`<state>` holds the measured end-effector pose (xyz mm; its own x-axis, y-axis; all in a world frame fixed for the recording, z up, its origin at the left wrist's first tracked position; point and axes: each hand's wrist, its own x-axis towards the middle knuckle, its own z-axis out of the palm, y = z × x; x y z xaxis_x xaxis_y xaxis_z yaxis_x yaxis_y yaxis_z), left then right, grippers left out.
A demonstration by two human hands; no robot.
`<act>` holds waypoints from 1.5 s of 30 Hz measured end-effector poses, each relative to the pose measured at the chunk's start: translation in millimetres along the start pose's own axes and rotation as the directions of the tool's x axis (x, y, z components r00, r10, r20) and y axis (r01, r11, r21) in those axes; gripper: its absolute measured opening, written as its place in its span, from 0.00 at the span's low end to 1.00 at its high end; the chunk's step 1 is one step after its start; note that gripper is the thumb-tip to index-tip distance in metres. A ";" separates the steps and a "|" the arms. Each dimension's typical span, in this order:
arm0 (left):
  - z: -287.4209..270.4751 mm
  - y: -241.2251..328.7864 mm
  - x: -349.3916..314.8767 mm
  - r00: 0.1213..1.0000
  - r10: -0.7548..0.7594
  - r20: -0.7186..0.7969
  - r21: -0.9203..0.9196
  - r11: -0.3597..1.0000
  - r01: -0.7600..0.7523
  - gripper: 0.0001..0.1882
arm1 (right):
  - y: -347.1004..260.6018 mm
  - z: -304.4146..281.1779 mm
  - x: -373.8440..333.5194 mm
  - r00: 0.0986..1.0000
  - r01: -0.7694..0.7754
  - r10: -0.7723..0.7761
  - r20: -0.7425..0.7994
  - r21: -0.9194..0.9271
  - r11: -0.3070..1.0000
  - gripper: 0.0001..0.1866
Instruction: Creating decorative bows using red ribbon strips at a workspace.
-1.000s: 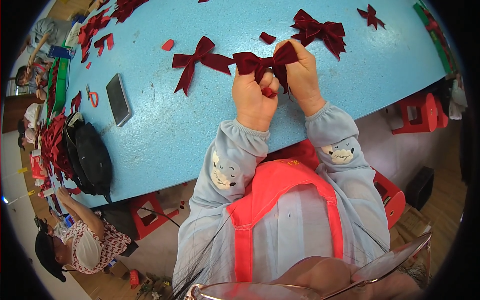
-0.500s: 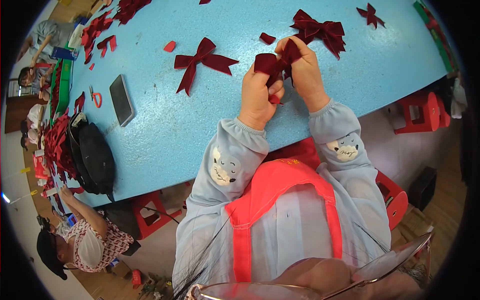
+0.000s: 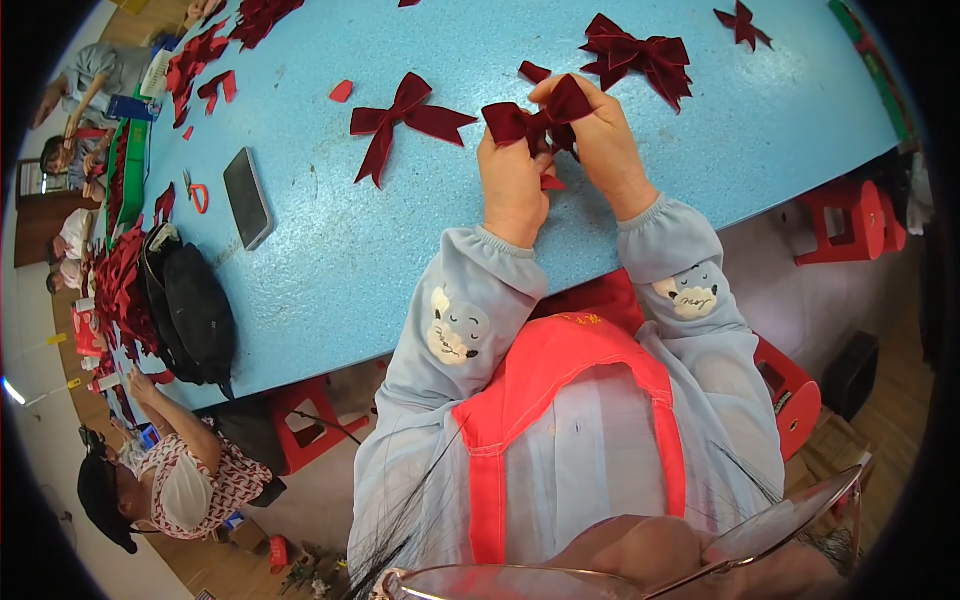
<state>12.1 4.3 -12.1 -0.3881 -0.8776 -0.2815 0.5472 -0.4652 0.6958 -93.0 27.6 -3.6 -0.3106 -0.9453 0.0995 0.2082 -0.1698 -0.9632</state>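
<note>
Between my two hands I hold a dark red velvet bow [image 3: 538,126] above the blue table. My left hand [image 3: 515,190] pinches its left loop and lower part. The right loop is gripped by my right hand [image 3: 605,145], whose fingers curl behind it. A red ribbon end pokes out below my left fingers. Left of my hands lies a finished-looking bow [image 3: 400,122] with two spread tails. Beyond my right hand rests a small pile of bows [image 3: 640,60], and a small ribbon scrap [image 3: 534,72] lies close to it.
On the blue table [image 3: 330,290] lie a phone [image 3: 247,198], red-handled scissors [image 3: 197,192], a black bag [image 3: 190,310] and heaps of red ribbon [image 3: 122,285]. Another bow [image 3: 743,26] sits far right. Red stools [image 3: 845,222] stand by the edge. Co-workers [image 3: 185,470] sit at the left.
The bow's loops have spread wider and its knot faces up more. My left hand has shifted slightly left.
</note>
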 end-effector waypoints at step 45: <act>-28.9 24.5 5.0 0.972 -0.230 -0.039 -0.176 0.960 0.220 0.04 | -1.0 -8.8 5.9 0.965 -0.123 0.096 0.246 0.098 0.988 0.15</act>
<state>45.0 -14.9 -15.5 -0.4742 -0.7508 -0.4597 0.5701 -0.6598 0.4895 -103.1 24.7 -4.3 -0.0518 -0.9965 0.0653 0.3350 -0.0790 -0.9389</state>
